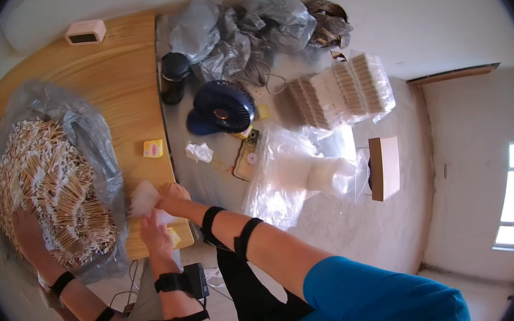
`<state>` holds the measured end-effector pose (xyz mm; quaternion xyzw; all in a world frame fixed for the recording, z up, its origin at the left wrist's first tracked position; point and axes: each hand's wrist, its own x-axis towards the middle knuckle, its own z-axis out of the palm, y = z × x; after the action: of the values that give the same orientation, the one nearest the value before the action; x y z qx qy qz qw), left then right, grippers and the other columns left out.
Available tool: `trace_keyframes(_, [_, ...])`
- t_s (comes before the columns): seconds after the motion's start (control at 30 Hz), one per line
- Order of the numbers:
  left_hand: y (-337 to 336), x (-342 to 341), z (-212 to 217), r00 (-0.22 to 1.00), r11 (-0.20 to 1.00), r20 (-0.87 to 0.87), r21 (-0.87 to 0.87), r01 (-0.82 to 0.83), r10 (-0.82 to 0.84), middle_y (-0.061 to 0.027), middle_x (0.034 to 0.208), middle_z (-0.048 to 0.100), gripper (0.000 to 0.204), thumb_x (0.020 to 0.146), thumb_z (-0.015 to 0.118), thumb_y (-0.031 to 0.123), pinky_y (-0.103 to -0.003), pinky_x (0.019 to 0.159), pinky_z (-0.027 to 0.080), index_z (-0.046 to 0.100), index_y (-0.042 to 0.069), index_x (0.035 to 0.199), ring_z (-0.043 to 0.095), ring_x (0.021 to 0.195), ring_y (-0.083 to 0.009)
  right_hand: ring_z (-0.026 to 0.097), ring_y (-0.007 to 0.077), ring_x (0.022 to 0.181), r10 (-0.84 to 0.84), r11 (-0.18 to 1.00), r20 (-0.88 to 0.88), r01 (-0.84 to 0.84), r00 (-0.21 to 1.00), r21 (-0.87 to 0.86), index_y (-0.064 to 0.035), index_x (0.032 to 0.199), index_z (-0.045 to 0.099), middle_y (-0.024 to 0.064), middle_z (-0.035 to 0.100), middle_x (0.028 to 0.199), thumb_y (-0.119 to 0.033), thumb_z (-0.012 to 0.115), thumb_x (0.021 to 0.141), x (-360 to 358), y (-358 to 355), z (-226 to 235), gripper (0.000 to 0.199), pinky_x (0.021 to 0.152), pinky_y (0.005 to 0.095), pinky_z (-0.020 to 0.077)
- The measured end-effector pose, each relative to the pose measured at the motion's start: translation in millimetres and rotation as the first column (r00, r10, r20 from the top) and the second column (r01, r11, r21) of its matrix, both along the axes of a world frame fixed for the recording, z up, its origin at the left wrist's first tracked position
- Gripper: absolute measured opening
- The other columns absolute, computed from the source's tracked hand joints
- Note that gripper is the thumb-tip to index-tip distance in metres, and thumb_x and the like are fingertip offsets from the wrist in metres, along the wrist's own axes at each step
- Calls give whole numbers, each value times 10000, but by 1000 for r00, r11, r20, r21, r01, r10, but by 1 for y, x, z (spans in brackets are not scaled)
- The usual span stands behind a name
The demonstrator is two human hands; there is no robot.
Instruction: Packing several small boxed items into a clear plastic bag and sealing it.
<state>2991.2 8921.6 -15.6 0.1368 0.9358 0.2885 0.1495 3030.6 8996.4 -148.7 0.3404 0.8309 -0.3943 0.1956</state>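
Both of my hands are at the right edge of a wooden table, on a small whitish see-through plastic bag point(143, 198). My right hand point(174, 198) has its fingers closed on the bag's right side. My left hand point(154, 231) grips it from below, fingers bent; what the bag holds, if anything, I cannot make out. To the left, a large grey plastic bag point(92, 131) lies open, heaped with loose cotton swabs point(64, 199). A co-worker's hand point(29, 231) reaches into the heap, its fingers partly hidden. Beside my left hand lies a small yellow item point(175, 236).
A small yellow box point(153, 148) and pink clock point(86, 32) stand on the wooden table point(129, 80). Alongside are a dark blue fan point(221, 108), black jar point(175, 75), crumpled grey bags point(225, 32), wrapped stacked packs point(350, 91), clear plastic bags point(283, 170) and a cardboard box point(385, 169).
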Motion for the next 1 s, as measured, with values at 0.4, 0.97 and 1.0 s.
trace_keyframes(0.4, [-126, 153, -10, 592, 931, 803, 261, -257, -62, -88, 1123, 589, 346, 947, 549, 267, -334, 836, 473, 575, -8, 1156, 579, 978, -185, 632, 258, 790, -121, 816, -230, -35, 966, -577, -17, 964, 666, 183, 654, 840, -307, 725, 743, 167, -19, 118, 369, 751, 380, 488])
trace_keyframes(0.97, [-60, 313, 93, 540, 831, 793, 484, -275, -283, -93, 1302, 516, 411, 997, 460, 240, -384, 1021, 398, 430, 20, 1342, 505, 1195, -232, 597, 468, 772, -54, 953, -500, -104, 865, -284, 88, 1216, 400, 290, 598, 864, -307, 578, 893, 367, 12, 213, 540, 710, 480, 484])
trace_keyframes(1.0, [-60, 318, 96, 683, 874, 581, 450, 185, -444, -96, 1305, 514, 400, 999, 450, 218, -388, 1022, 397, 427, 16, 1343, 504, 1199, -235, 595, 470, 801, -36, 980, -654, -100, 755, -170, 99, 1254, 356, 300, 593, 894, -313, 557, 910, 378, 7, 205, 573, 742, 476, 481])
